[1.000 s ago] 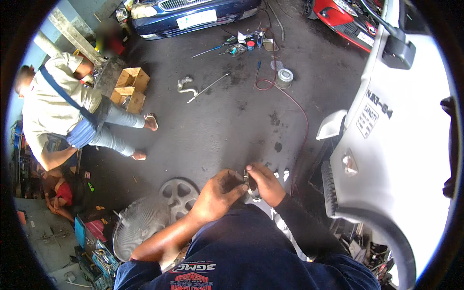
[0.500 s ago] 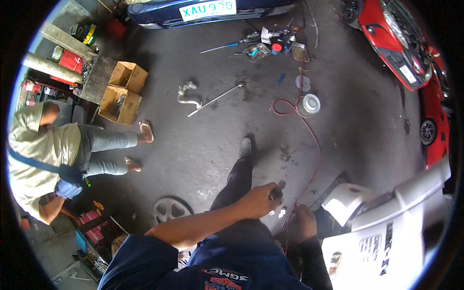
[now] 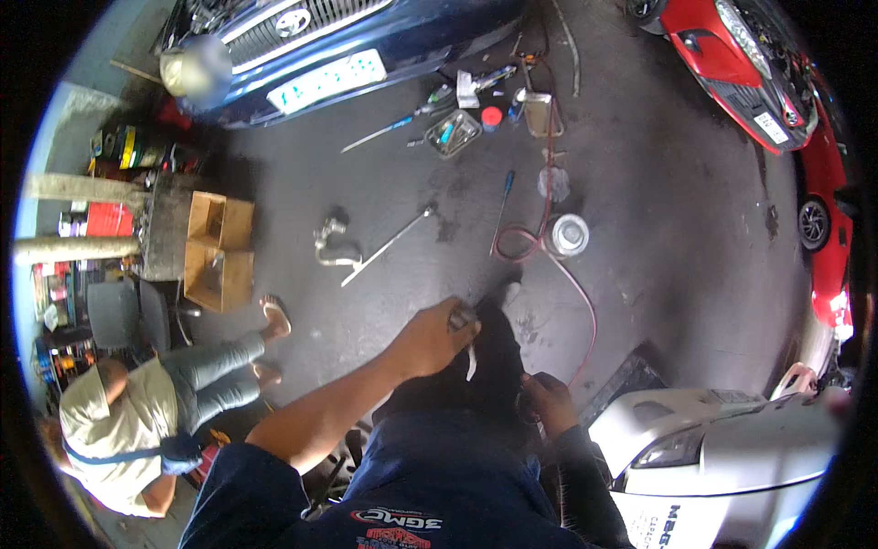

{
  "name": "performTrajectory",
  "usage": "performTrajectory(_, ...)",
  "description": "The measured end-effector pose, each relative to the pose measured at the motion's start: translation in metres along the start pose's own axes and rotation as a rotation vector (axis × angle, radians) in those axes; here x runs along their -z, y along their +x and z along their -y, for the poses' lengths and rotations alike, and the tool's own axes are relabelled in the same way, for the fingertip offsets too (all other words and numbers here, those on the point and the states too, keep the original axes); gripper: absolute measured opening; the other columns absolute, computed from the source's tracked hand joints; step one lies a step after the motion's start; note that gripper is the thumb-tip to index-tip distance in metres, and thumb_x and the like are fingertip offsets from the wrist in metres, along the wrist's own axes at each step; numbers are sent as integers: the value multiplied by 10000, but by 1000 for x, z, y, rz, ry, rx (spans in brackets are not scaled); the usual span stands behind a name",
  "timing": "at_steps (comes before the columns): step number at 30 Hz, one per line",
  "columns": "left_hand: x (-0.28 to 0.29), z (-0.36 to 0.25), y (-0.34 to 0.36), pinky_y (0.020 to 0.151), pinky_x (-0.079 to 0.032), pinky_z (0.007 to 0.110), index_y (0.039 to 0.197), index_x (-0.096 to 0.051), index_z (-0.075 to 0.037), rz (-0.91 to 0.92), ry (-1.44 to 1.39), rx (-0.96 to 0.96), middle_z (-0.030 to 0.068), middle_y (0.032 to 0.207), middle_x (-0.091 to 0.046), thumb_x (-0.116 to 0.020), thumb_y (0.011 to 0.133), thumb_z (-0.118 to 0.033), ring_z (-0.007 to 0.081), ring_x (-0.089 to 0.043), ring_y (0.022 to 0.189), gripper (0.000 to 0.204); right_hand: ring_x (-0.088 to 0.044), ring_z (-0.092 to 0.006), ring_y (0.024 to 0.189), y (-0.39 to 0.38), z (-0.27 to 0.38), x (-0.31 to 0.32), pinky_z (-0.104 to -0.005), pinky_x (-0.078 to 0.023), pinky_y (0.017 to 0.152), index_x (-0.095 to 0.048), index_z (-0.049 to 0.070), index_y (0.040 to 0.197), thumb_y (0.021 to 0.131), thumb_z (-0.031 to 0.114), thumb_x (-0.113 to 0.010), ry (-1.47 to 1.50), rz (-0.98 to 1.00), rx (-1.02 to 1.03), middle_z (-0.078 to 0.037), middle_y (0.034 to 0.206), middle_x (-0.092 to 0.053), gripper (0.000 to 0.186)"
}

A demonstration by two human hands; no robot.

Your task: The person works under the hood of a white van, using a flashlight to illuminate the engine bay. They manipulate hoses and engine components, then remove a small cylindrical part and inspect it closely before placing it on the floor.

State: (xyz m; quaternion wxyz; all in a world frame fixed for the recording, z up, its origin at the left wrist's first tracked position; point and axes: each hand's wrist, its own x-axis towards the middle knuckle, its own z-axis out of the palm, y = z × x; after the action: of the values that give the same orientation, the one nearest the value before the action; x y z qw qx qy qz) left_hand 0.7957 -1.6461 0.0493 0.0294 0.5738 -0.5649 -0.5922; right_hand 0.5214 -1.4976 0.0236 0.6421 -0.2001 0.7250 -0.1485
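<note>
My left hand (image 3: 437,337) is in front of my body, its fingers closed round a small dark object (image 3: 464,318) whose kind I cannot make out. Just below those fingers a pale curved strip (image 3: 472,363) shows against my dark trousers. Lower and to the right, my right hand (image 3: 551,403) is curled beside my leg; whatever its fingers hold is hidden. A red hose (image 3: 593,316) runs from a loop on the floor down toward that hand, but contact cannot be seen.
On the floor lie a long metal bar (image 3: 389,245), a bent metal pipe (image 3: 329,245), a blue-handled screwdriver (image 3: 507,188), a round can (image 3: 569,235) and metal trays (image 3: 454,134). Wooden boxes (image 3: 219,279) and a person (image 3: 128,421) are left. A blue car (image 3: 366,69) is ahead, silver bodywork (image 3: 713,448) right.
My view has shifted forward and left, showing more of the blue car and another person beside it. My left hand has moved up and left, still closed on the small dark object.
</note>
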Motion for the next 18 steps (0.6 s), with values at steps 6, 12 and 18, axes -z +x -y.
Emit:
performTrajectory(6, 44, -15, 89, 1034, -579, 458, 1357, -665, -34, 51, 78, -29, 218, 1215, -787, -705, 1100, -400, 354, -762, 1150, 450, -604, -139, 707, 106, 95, 28, -323, -489, 654, -778, 17, 1013, 1049, 484, -752, 35, 4, 113, -32, 814, -669, 469)
performTrajectory(12, 120, 16, 229, 999, -590, 449, 1363, -666, -35, 73, 131, 217, 205, 1220, -793, -721, 1091, -414, 337, -769, 1134, 469, -612, -168, 656, 201, 157, 42, -357, -526, 635, -745, 3, 946, 1053, 512, -722, -88, -65, 95, -73, 755, -655, 521)
performTrajectory(18, 195, 181, 497, 895, -603, 477, 1319, -647, -51, -110, 334, 276, 261, 1118, -781, -758, 1056, -395, 390, -770, 1037, 447, -620, -198, 674, 325, 136, 14, -400, -505, 685, -721, 22, 878, 1060, 512, -726, -82, -62, 167, -80, 722, -645, 522)
